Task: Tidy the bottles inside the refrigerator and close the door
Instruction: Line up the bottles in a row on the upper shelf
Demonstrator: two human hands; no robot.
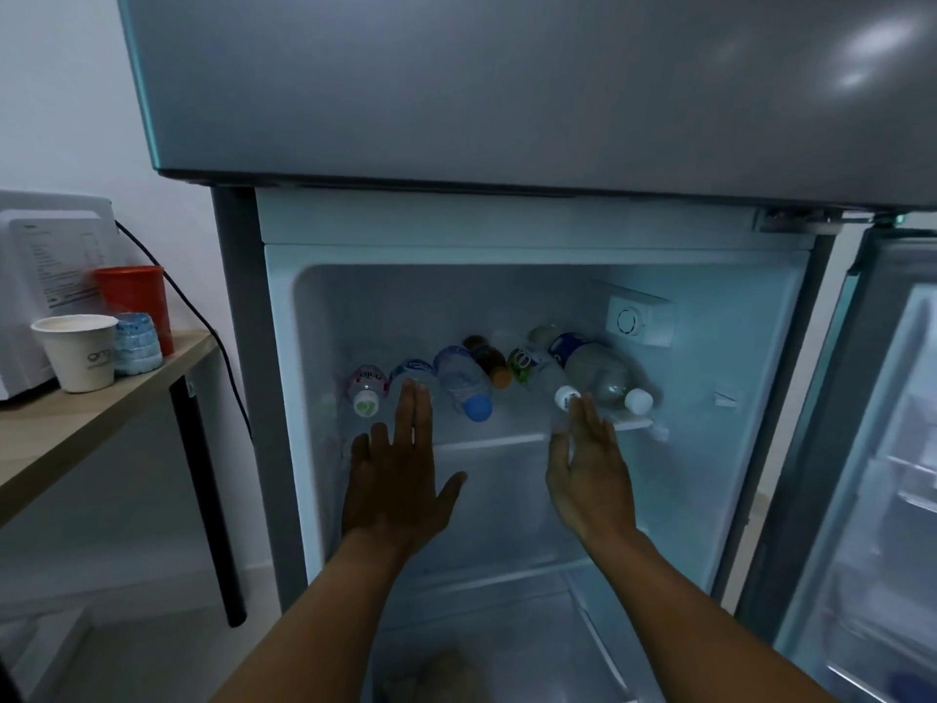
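The refrigerator's lower compartment stands open, its door (872,474) swung out to the right. Several bottles lie on their sides on the upper shelf (507,441): a pink-labelled bottle (366,390) at the left, a blue-capped bottle (464,385), a dark bottle with an orange cap (489,360), a green-labelled bottle (537,372) and a large clear bottle with a white cap (603,375). My left hand (398,479) is flat with fingers spread, its fingertips over a blue-labelled bottle (413,368). My right hand (590,471) is open, fingertips by the green-labelled bottle's white cap.
A wooden table (101,418) stands left of the fridge with a white appliance (45,276), an orange cup (137,301), a paper cup (81,350) and a black cable. The closed freezer door (507,83) hangs above. A drawer sits at the compartment's bottom.
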